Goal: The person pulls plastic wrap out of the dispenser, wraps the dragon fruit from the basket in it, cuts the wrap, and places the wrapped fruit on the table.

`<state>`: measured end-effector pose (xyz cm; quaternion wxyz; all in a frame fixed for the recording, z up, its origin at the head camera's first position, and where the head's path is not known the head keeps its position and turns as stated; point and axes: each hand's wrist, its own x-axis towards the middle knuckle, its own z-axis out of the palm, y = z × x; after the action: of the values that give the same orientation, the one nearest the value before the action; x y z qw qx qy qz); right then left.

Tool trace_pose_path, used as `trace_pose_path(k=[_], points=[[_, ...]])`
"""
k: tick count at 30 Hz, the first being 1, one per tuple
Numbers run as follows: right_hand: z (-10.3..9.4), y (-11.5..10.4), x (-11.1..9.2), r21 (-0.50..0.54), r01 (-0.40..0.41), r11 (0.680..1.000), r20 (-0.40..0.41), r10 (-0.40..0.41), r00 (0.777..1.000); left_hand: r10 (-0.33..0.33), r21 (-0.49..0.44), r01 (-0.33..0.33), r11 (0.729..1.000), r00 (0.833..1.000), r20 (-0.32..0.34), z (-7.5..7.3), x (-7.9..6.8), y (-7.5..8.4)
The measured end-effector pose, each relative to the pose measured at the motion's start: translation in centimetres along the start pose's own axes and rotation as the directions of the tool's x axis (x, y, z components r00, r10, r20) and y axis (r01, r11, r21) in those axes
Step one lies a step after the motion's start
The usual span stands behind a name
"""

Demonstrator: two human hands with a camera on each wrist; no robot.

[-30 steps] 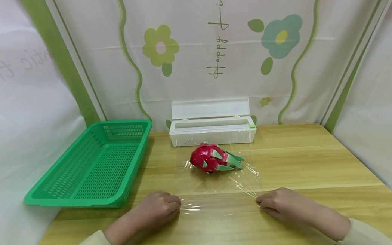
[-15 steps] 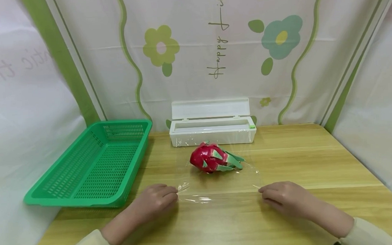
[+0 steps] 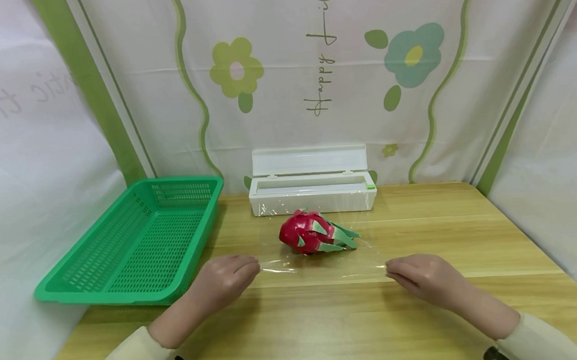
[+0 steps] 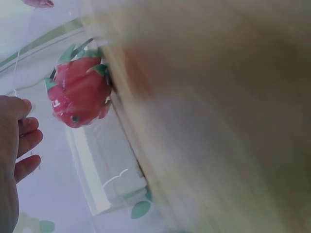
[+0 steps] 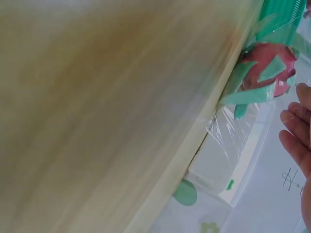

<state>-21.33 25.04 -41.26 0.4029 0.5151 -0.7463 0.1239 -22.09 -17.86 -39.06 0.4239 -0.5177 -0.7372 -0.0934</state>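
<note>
A sheet of clear plastic wrap (image 3: 324,272) stretches toward me from the white wrap dispenser box (image 3: 314,202), whose lid stands up. On the sheet lies a red dragon fruit (image 3: 305,233) with green scales pointing right; it also shows in the left wrist view (image 4: 81,92) and the right wrist view (image 5: 268,68). My left hand (image 3: 229,280) pinches the sheet's near left corner, raised off the table. At the near right corner my right hand (image 3: 425,276) pinches the film between thumb and fingers. Both hands are apart from the fruit.
A green plastic basket (image 3: 159,254) stands on the left of the wooden table (image 3: 460,230). Behind the box hangs a white curtain (image 3: 293,91) printed with flowers, and more cloth closes both sides.
Both hands have risen and moved away from me toward the fruit, bringing the near edge of the plastic wrap along. The dragon fruit, box and basket have stayed in place.
</note>
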Motion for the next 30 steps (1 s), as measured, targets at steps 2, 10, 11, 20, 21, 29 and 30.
trace_pose_path(k=[2,10,11,20,21,29,30], points=[[0.0,0.2,0.2,-0.023,-0.004,1.0,-0.021,0.003,1.0,-0.012,0.012,0.012,1.0,1.0,0.007,-0.1,0.2,-0.2],[-0.1,1.3,0.9,-0.07,-0.055,0.996,-0.061,0.05,0.997,-0.056,0.06,0.054,0.997,0.998,0.027,0.0,1.0,-1.1],[-0.1,1.5,1.0,-0.071,-0.06,0.996,-0.064,0.056,0.996,-0.064,0.066,0.063,0.996,0.998,0.024,0.1,1.1,-1.2],[0.5,2.9,1.5,-0.096,-0.101,0.99,-0.057,0.096,0.994,-0.141,0.092,0.14,0.986,0.99,0.0,0.7,1.8,-2.2],[0.5,3.1,1.5,-0.095,-0.108,0.99,-0.056,0.103,0.993,-0.148,0.096,0.147,0.985,0.989,0.003,0.8,1.8,-2.3],[1.1,3.8,1.8,-0.07,-0.18,0.981,-0.053,0.177,0.983,-0.228,0.135,0.224,0.965,0.974,0.014,1.0,2.5,-2.9],[1.1,3.8,1.9,-0.071,-0.19,0.979,-0.049,0.187,0.981,-0.238,0.139,0.234,0.962,0.971,0.01,1.1,2.6,-3.0]])
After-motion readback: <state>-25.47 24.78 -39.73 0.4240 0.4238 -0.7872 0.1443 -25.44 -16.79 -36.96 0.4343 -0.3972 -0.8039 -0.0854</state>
